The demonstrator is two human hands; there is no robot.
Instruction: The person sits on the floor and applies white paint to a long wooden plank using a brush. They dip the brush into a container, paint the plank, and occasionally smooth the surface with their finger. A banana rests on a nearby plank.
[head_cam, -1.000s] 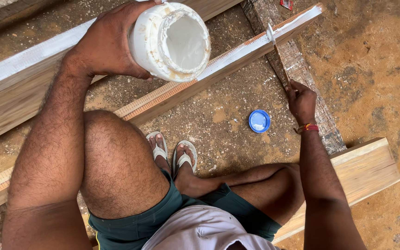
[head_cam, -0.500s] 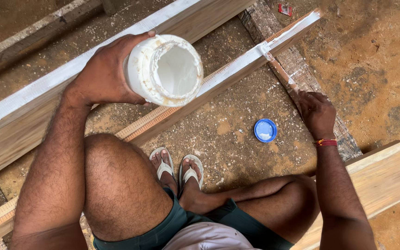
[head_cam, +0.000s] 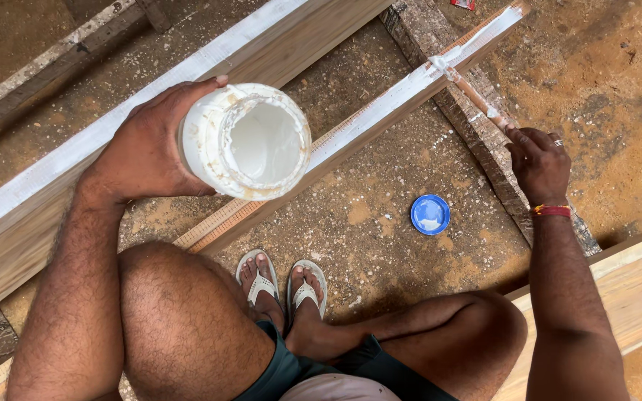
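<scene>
My left hand (head_cam: 150,145) grips an open white plastic jar (head_cam: 250,141) of white paste, tilted so its mouth faces up at me. My right hand (head_cam: 538,160), with a ring and a red wrist thread, holds a thin wooden stick (head_cam: 469,93) whose far tip rests on a long narrow wooden strip (head_cam: 380,111) smeared with white paste. The jar hangs above the nearer part of that strip. I sit with knees bent, feet in sandals (head_cam: 284,286) on the ground.
A blue lid (head_cam: 430,214) lies on the gravelly ground between the strip and my right leg. A wide plank with a white-coated edge (head_cam: 76,160) runs diagonally at the left. Another plank (head_cam: 633,286) lies at the right, a rough block (head_cam: 477,111) under the strip.
The jar has come lower and nearer the middle of view. My right hand moved right and up along the stick, whose tip now touches the strip.
</scene>
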